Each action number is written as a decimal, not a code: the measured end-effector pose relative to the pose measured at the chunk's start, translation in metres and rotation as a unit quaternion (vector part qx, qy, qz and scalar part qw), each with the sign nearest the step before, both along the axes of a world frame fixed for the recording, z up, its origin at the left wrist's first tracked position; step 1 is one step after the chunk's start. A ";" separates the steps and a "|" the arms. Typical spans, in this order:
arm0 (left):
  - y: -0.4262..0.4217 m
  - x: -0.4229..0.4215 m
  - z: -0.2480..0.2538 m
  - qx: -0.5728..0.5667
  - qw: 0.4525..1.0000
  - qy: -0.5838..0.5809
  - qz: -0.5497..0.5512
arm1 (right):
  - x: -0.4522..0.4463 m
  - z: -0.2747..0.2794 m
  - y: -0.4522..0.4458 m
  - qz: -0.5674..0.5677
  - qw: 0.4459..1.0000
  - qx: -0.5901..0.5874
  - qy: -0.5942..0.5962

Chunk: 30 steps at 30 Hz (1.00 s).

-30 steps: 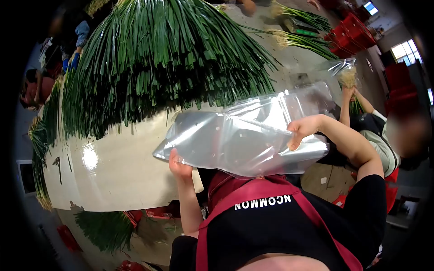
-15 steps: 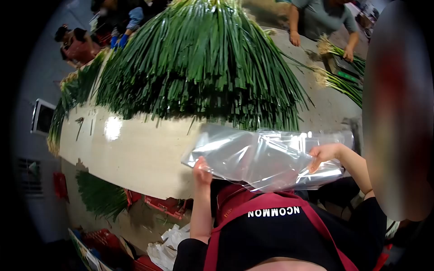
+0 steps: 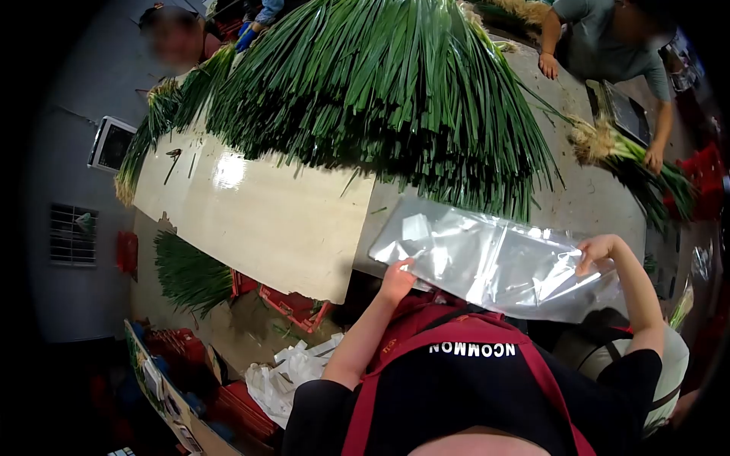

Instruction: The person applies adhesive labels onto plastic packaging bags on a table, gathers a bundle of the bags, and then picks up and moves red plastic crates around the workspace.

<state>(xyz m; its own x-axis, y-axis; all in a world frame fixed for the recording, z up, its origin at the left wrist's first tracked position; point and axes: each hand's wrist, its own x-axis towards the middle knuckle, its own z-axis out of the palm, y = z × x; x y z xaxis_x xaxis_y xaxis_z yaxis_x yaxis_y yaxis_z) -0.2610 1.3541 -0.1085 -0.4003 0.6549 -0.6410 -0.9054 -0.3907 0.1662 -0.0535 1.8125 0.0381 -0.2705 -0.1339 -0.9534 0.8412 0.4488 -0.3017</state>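
A wide, clear plastic bag (image 3: 487,262) lies stretched across the near edge of the table, just in front of my apron. My left hand (image 3: 398,281) pinches its lower left edge. Over at the right end, my right hand (image 3: 598,249) has its thumb and fingers closed on the plastic. Beyond the bag, a large heap of green onions (image 3: 380,99) spreads its cut leaf ends towards me. The far edge of the bag lies close to those leaf tips.
A pale board (image 3: 266,220) covers the left of the table. At the right, a co-worker's hand (image 3: 654,158) holds a bunch of green onions (image 3: 627,148) beside a scale (image 3: 625,110). Red crates (image 3: 293,305) and white plastic bags (image 3: 285,380) are below on the left.
The camera view has turned, so the table and heap appear shifted. Both my hands still hold the bag. The co-worker's bunch has come off the scale towards the table's right side.
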 end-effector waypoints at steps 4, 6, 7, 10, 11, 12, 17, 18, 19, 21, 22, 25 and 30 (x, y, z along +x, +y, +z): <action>0.009 0.004 -0.043 -0.041 0.998 0.018 -0.045 | -0.007 -0.050 0.007 -0.021 1.000 -0.013 0.009; 0.007 0.004 -0.036 -0.117 0.987 0.047 -0.095 | -0.005 -0.062 0.016 -0.078 0.995 -0.052 -0.017; 0.001 0.004 -0.049 -0.045 0.994 0.026 -0.099 | 0.000 -0.074 0.023 -0.083 0.995 -0.060 -0.004; -0.006 0.007 -0.057 -0.099 0.952 0.216 -0.190 | -0.005 -0.027 -0.003 -0.170 0.983 0.044 -0.043; -0.007 0.007 -0.060 -0.116 0.915 0.310 -0.229 | -0.007 -0.005 -0.015 -0.221 0.969 0.099 -0.046; -0.002 0.006 -0.057 -0.075 0.959 0.197 -0.188 | -0.004 -0.020 -0.003 -0.175 0.982 0.050 -0.053; 0.009 0.003 -0.049 -0.033 0.994 -0.041 -0.096 | 0.002 -0.033 0.006 -0.122 0.992 -0.021 -0.001; 0.010 0.003 -0.048 -0.042 0.992 -0.029 -0.115 | 0.002 -0.035 0.010 -0.105 0.994 -0.027 -0.027; 0.010 0.004 -0.046 -0.051 0.990 -0.018 -0.134 | 0.002 -0.039 0.017 -0.087 0.994 -0.036 -0.054; 0.017 0.005 -0.031 -0.112 0.986 -0.045 -0.118 | 0.010 -0.065 0.032 -0.101 0.990 -0.035 -0.096; 0.020 0.004 -0.027 -0.170 0.980 -0.063 -0.083 | 0.012 -0.062 0.028 -0.125 0.990 -0.003 -0.062; 0.009 -0.003 -0.058 -0.181 0.979 0.005 -0.093 | 0.014 -0.081 0.037 -0.146 0.988 0.025 -0.038; 0.013 -0.008 -0.034 -0.155 0.986 0.029 -0.046 | 0.011 -0.105 0.049 0.092 0.980 0.172 0.034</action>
<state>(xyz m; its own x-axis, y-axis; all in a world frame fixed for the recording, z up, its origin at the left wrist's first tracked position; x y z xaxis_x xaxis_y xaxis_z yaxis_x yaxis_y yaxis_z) -0.2692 1.3671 -0.1421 -0.3897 0.4654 -0.7947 -0.9203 -0.2296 0.3168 -0.0426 1.8613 -0.0671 -0.3370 0.1393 -0.9311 0.7198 0.6756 -0.1594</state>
